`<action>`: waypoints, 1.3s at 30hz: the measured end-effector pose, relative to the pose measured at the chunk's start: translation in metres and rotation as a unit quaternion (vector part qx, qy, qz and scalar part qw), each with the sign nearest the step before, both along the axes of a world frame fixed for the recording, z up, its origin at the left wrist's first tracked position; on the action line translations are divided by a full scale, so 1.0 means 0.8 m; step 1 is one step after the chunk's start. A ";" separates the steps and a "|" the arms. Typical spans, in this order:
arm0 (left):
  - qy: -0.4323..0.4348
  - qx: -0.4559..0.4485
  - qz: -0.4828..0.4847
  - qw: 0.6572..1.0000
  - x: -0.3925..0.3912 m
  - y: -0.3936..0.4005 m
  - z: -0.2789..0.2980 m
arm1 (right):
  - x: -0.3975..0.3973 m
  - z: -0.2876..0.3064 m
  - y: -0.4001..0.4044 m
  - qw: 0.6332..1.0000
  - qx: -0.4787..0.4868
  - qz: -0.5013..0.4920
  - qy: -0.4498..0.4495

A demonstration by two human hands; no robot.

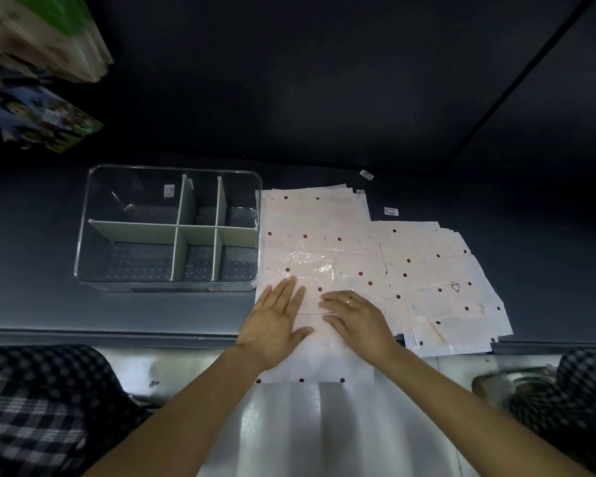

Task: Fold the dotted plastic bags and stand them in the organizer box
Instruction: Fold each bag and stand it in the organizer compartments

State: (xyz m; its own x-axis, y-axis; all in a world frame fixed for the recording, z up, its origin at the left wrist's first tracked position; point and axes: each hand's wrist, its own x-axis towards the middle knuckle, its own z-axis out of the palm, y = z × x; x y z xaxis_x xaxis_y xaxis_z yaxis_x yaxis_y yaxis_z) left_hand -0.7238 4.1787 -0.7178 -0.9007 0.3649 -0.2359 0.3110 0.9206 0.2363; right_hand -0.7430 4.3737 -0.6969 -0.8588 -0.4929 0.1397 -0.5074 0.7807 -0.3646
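A pale pink plastic bag with dark red dots (319, 235) lies flat on the dark table, its near end hanging over the table's front edge. My left hand (276, 318) presses flat on its near left part with straight fingers. My right hand (356, 316), wearing a ring, rests flat beside it on the same bag. A fanned stack of several more dotted bags (441, 287) lies to the right. The clear organizer box (83, 235) with pale dividers stands to the left of the bags, and its compartments hold no bags.
The dark table (31, 270) ends in a front edge just below my hands. Small white labels (390, 211) lie behind the bags. Stacked packages (38, 39) sit at the far left. Checked cloth (42, 401) shows at the lower left and right corners.
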 end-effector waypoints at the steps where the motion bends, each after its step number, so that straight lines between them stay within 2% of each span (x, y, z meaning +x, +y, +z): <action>1: 0.001 0.001 0.009 1.000 0.000 0.001 0.000 | 0.004 0.000 0.000 1.000 0.013 0.005 0.025; 7: -0.008 0.012 0.028 1.000 -0.005 0.002 0.008 | 0.000 -0.001 -0.007 0.971 0.193 0.093 0.108; 9: -0.014 0.014 0.033 0.999 -0.006 0.003 0.010 | -0.003 0.003 -0.008 0.967 0.196 0.105 0.127; 13: -0.032 -0.005 0.036 0.999 -0.011 0.006 0.020 | -0.007 0.019 -0.015 0.970 0.213 0.099 0.060; 15: -0.034 -0.006 0.035 0.999 -0.015 0.008 0.032 | -0.014 0.034 -0.016 0.978 0.202 0.055 0.011; 19: 0.002 0.071 0.054 0.996 -0.026 0.006 0.075 | -0.028 0.075 -0.011 0.999 0.038 -0.030 -0.018; 23: -0.005 0.144 0.080 0.986 -0.046 -0.023 0.145 | -0.039 0.138 -0.015 0.998 0.046 0.027 0.023; 26: -0.035 0.147 0.050 0.987 -0.053 -0.065 0.202 | -0.038 0.183 -0.042 0.995 0.014 0.067 0.070; 28: -0.050 0.156 0.040 0.986 -0.050 -0.098 0.233 | -0.036 0.206 -0.068 0.996 -0.011 0.079 0.050; 30: -0.065 0.193 0.058 0.977 -0.042 -0.131 0.253 | -0.035 0.221 -0.093 0.995 -0.070 0.064 -0.021; 32: -0.092 0.275 0.097 0.952 -0.032 -0.160 0.264 | -0.034 0.231 -0.120 0.987 -0.131 0.051 -0.083; 34: -0.132 0.367 0.134 0.911 -0.024 -0.183 0.262 | -0.035 0.237 -0.143 0.977 -0.171 0.034 -0.121; 37: -0.182 0.382 0.170 0.890 -0.016 -0.210 0.243 | -0.045 0.241 -0.163 0.958 -0.235 -0.013 -0.162; 39: -0.204 0.401 0.206 0.869 -0.016 -0.222 0.226 | -0.052 0.238 -0.174 0.955 -0.235 -0.018 -0.181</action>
State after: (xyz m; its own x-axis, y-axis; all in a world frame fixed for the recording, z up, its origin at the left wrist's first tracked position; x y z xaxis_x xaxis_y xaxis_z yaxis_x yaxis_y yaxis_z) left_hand -0.7363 4.0007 -0.5369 -0.8953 0.2258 -0.3841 -0.2655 0.4219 0.8669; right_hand -0.7844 4.2341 -0.5063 -0.9079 -0.4182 0.0289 -0.2574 0.5017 -0.8258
